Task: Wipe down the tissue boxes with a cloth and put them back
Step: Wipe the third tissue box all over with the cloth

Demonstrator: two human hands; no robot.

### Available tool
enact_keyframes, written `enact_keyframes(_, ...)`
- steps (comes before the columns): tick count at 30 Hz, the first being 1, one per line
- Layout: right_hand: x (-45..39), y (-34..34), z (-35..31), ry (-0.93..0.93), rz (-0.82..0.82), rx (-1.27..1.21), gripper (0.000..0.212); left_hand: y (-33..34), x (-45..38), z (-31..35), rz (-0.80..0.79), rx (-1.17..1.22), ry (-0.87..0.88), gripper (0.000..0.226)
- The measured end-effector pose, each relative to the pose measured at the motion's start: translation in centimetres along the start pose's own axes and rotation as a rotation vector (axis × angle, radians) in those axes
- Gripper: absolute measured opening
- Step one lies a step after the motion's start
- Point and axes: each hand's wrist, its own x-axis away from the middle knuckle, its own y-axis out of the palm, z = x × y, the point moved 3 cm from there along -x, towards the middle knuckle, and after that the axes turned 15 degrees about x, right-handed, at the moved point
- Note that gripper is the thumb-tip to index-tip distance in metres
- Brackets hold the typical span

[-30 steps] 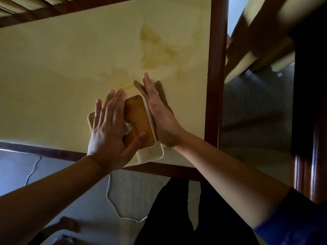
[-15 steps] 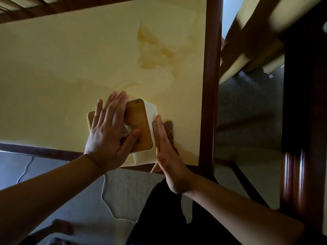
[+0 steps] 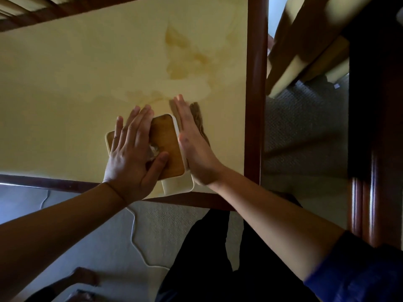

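The left hand (image 3: 133,158) is lying flat, fingers spread, on the wooden lid of the cream rectangular tissue box (image 3: 168,147), which is sitting near the front edge of the pale yellow table (image 3: 65,94). The right hand (image 3: 192,144), open with fingers straight together, is pressing a brown cloth (image 3: 197,118) against the box's right side; the cloth is mostly hidden behind the palm.

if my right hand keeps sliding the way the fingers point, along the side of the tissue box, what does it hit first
Probably nothing soon. The right hand, flat against the tissue box with the cloth, points up the picture across the bare yellow tabletop. Only stains lie ahead, as far as the picture shows.
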Motion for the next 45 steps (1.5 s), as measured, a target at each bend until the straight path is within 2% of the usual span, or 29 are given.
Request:
enact_keyframes(6, 7.8, 1.2, -0.1, -0.056, -0.059, -0.012, 0.104, 0.1, 0.1, 0.0, 0.004, 0.003, 0.008, 0.085)
enact_keyframes(9, 9.0, 1.4, -0.2, -0.062, -0.059, -0.038, 0.105, 0.1, 0.1, -0.1, 0.011, 0.005, 0.015, 0.085)
enact_keyframes(14, 5.5, 1.2, 0.3, -0.056, -0.036, -0.056, 0.103, 0.0, 0.1, -0.2, 0.027, 0.018, 0.023, 0.084)
enact_keyframes(17, 1.2, 0.2, 0.3, -0.037, -0.023, 0.019, 0.107, 0.0, 0.1, -0.2, 0.029, 0.026, 0.030, 0.084)
enact_keyframes(22, -2.9, -0.6, -0.1, -0.066, -0.010, 0.067, 0.100, -0.1, 0.2, -0.3, 0.030, 0.037, 0.022, 0.086)
enact_keyframes(28, 3.9, 0.2, 0.0, -0.058, -0.081, 0.070, 0.111, -0.1, 0.2, -0.3, 0.024, 0.035, 0.024, 0.085)
enact_keyframes(34, 10.6, 1.3, -0.2, -0.048, -0.154, 0.038, 0.105, -0.1, 0.2, -0.5, 0.036, 0.027, 0.027, 0.084)
enact_keyframes(40, 6.4, 1.5, 0.2, -0.038, -0.078, -0.087, 0.103, -0.1, 0.2, -0.2, 0.036, 0.025, 0.025, 0.085)
enact_keyframes(43, 2.2, 0.9, 0.2, 0.053, -0.065, -0.152, 0.104, -0.1, 0.2, -0.2, 0.028, 0.016, 0.027, 0.087)
enact_keyframes(45, -0.7, 0.1, -0.2, 0.051, -0.038, -0.104, 0.103, -0.2, 0.1, -0.3, 0.022, 0.016, 0.026, 0.089)
